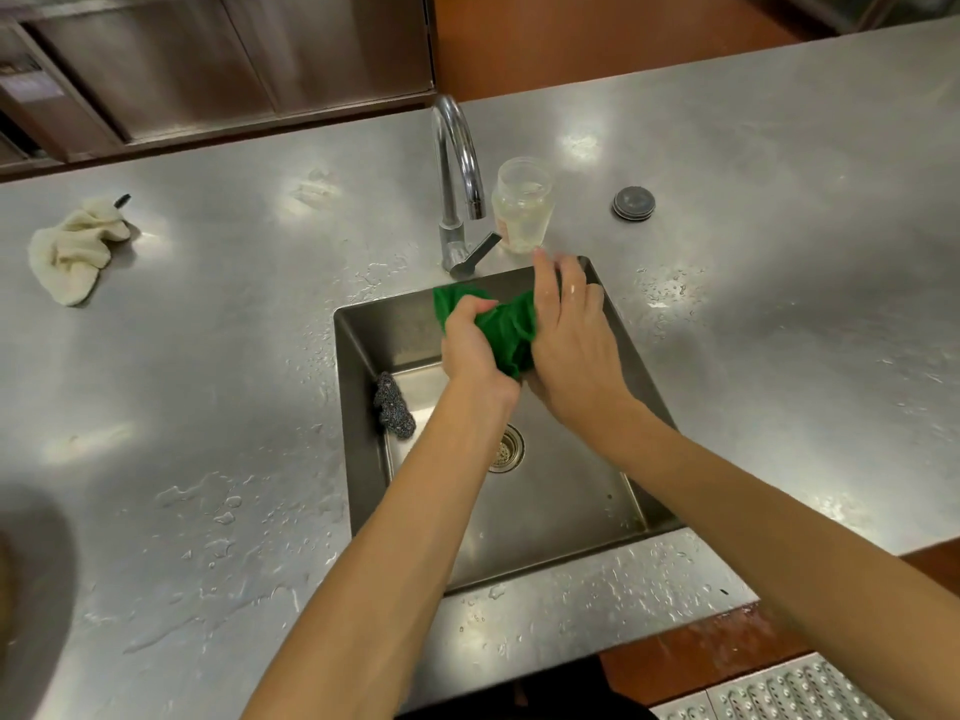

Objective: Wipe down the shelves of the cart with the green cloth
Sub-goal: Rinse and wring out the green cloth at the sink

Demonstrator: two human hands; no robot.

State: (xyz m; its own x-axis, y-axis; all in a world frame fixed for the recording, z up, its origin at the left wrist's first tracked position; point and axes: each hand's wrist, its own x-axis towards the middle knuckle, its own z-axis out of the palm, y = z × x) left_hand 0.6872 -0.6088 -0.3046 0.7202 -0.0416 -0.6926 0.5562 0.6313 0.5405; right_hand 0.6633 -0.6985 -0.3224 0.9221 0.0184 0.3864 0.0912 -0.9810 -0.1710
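Both hands meet over the far part of the sink [363, 356], which is set into a steel counter [208, 356] speckled with water drops. The green cloth [506, 324] is bunched between them, held above the basin and below the curved tap [457, 163]. The left hand [470, 345] has its grip closed around the left part of the cloth, thumb on top, with a fold of green sticking out past the fingers toward the far left. The right hand [571, 330] lies against the right side of the cloth with its fingers stretched toward the far rim; its grip looks loose, and whether the palm side pinches the fabric cannot be told.

In the basin, a grey scouring pad [394, 405] rests against the left wall, near the drain [506, 449]. On the counter just beyond the sink stands a clear jar [522, 205], with a dark round lid [632, 202] to its right. A crumpled cream cloth [75, 249] lies far to the left.
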